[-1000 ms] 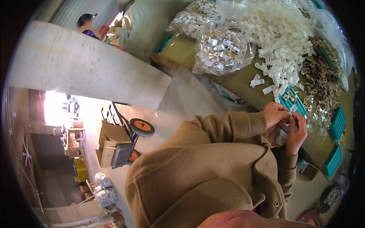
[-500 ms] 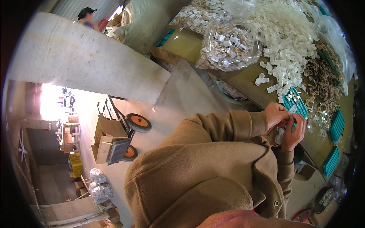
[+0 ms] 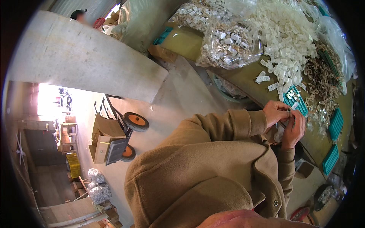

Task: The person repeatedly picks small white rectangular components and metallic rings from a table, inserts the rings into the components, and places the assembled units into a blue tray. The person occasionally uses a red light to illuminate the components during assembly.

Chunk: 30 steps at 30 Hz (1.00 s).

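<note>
My left hand [image 3: 276, 113] and my right hand [image 3: 294, 130] meet at the table's near edge, fingertips pinched together. A small pale plastic piece [image 3: 294, 106] shows just beyond the fingertips, against a teal grid tray [image 3: 301, 108]. What lies between the fingers is too small to make out, and I cannot tell which hand grips it. Round whitish parts [image 3: 292, 95] sit in the tray's far part. Beyond the tray spreads a large heap of translucent white plastic pieces [image 3: 287, 49]. Right of that lies a pile of brownish metal strip parts [image 3: 323, 72].
A clear bag of white and metal parts [image 3: 232, 45] stands at the table's far left. Two more teal trays [image 3: 336, 124] lie to the right. On the floor at left is a cart with orange wheels [image 3: 135, 121] and cardboard boxes [image 3: 108, 133]. A person [image 3: 80, 16] is far off.
The pale piece at my fingertips has shifted slightly away from me, and my fingers have changed their pinch a little. Both hands stay together beside the tray.
</note>
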Available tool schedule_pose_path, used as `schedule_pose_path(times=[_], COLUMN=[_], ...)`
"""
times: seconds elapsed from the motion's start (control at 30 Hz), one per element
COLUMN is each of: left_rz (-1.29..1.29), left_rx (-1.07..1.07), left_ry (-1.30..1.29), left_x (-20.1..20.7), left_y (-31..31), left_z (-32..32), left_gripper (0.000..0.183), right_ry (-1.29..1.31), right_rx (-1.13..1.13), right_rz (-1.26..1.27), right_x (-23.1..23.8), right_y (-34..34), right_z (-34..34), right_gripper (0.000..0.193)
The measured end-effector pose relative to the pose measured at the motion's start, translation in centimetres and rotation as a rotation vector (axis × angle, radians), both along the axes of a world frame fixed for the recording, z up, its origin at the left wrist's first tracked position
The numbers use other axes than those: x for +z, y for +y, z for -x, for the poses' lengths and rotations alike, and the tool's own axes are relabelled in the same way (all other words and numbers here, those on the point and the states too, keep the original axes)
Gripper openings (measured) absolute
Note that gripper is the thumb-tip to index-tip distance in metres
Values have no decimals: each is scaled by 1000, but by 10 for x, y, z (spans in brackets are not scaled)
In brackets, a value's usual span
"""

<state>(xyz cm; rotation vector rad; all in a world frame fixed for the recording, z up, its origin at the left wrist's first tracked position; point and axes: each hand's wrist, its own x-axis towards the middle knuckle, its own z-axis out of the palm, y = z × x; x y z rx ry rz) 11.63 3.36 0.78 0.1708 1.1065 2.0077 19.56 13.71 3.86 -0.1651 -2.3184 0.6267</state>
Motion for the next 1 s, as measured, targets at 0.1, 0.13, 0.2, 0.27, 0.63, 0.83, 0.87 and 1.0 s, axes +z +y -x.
schedule_pose_path(times=[0.1,0.13,0.2,0.27,0.63,0.83,0.87,1.0], left_rz=[22,49,69,16,51,-30,-77,-39], left_rx=[40,39,25,6,-98,-226,-250,-337], left_ry=[84,125,200,252,79,-114,-207,-398], left_x=[0,1,5,8,9,7,6,1], left_y=[-1,-1,-3,-6,0,-1,-2,-3], left_z=[-3,-3,-2,1,2,2,4,10], left_gripper=[30,29,28,27,26,26,25,23], right_ry=[-39,-83,-98,-49,-148,-134,-146,-191], right_rx=[33,47,87,100,81,60,101,252], right_rz=[115,217,525,953,858,1074,1129,1275], right_x=[-1,-1,-4,-7,-9,-3,-2,1], right_y=[3,5,10,14,6,11,12,13], right_z=[-1,-3,-4,-5,-2,-3,-4,-4], right_gripper=[12,12,13,15,30,28,28,30])
